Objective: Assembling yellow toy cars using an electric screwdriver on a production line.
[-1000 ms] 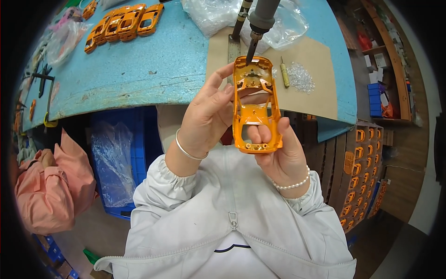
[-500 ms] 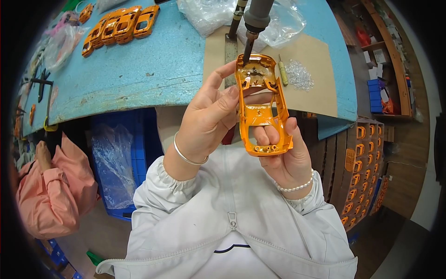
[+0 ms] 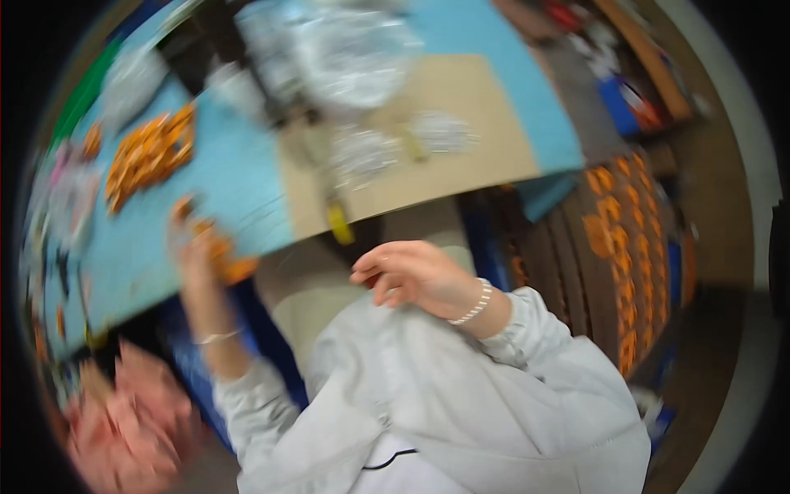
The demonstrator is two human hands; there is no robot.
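My left hand [image 3: 193, 253], blurred by motion, is out at the left by the front edge of the blue table. It grips an orange toy car body shell [image 3: 218, 253], whose near end reaches the table edge. Farther back on the table lies a cluster of similar orange car shells [image 3: 152, 155]. Above my lap, my right hand [image 3: 415, 276] hangs with loosely bent fingers, somewhat apart, and nothing shows in it. Past it, a yellow-ended strip [image 3: 339, 224] sticks out at the table's front edge.
Brown card [image 3: 395, 177] on the blue table [image 3: 263, 193] carries two heaps of small clear pieces [image 3: 444, 132] and a yellow-handled tool [image 3: 413, 146]. Clear plastic bags [image 3: 354, 62] lie behind. Orange shells fill a rack [image 3: 625, 263] at right. A person's pink sleeve [image 3: 136, 416] shows lower left.
The shell has gone from in front of me to the left in my left hand. My right hand has let go of it. The view has shifted and blurred.
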